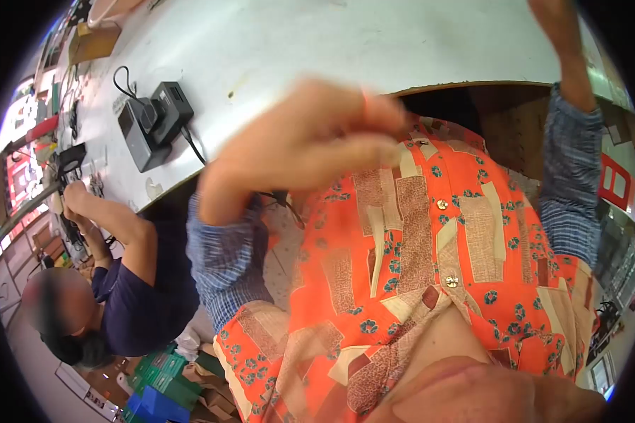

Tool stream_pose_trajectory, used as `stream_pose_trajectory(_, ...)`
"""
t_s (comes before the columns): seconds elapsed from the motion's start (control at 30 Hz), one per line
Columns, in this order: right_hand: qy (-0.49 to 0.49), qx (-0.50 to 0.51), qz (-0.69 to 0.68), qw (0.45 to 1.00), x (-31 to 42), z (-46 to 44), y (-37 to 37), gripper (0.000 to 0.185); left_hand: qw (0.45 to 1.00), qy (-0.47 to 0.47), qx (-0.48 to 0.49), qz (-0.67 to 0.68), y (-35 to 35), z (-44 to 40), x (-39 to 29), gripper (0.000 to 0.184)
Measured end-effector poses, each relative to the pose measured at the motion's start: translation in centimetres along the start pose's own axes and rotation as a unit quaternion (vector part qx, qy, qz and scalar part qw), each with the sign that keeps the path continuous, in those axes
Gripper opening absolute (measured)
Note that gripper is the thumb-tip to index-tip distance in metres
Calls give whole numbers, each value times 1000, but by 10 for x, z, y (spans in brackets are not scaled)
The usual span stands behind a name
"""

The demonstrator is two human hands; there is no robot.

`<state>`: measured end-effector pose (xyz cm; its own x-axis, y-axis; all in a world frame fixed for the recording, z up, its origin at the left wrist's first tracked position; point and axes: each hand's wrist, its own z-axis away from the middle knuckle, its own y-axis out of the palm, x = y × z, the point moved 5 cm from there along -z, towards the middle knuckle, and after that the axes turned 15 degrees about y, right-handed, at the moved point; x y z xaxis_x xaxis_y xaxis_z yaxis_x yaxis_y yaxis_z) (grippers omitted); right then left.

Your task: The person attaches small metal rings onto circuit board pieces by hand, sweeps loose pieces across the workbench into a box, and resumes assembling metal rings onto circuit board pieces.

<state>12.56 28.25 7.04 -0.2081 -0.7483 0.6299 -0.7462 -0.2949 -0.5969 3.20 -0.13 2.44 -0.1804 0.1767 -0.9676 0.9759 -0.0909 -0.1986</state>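
Observation:
My left hand [303, 137] is in mid-air in front of my orange patterned shirt [430, 204], over the near edge of the table [275, 42]. Motion smears its fingers, which point to the right, so whether they grip anything cannot be made out. At the upper right, my right hand [556, 21] reaches over the table and is cut off by the top edge, its fingers outside the view. Left of my left hand lie black box-shaped devices [155, 120] with black cables, resting on the tabletop.
A co-worker [134, 296] in dark clothing sits at the left, hands at the bench among cables and small parts. A cardboard box [92, 42] stands at the table's far left. Green crates [162, 377] and a blue bin [155, 405] are on the floor. A red frame [614, 180] shows at right.

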Motion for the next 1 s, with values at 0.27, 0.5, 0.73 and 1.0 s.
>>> stream_pose_trajectory(0.27, 67, 21, 106, 992, -38, 23, 23, 15, 984, -176, 4, 27, 94, 28, 141, 77)
stream_pose_trajectory(0.5, 14, -24, 175, 984, -38, 9, 24, 16, 987, -113, -39, 111, 90, 15, 156, 60)
stream_pose_trajectory(0.73, 44, -20, 119, 992, -36, 11, 23, 16, 982, -172, 70, -43, 79, -26, 181, 35)
stream_pose_trajectory(1.0, 38, -30, 101, 994, -23, 20, 26, 17, 927, -186, -280, 164, 66, 10, 193, 27)
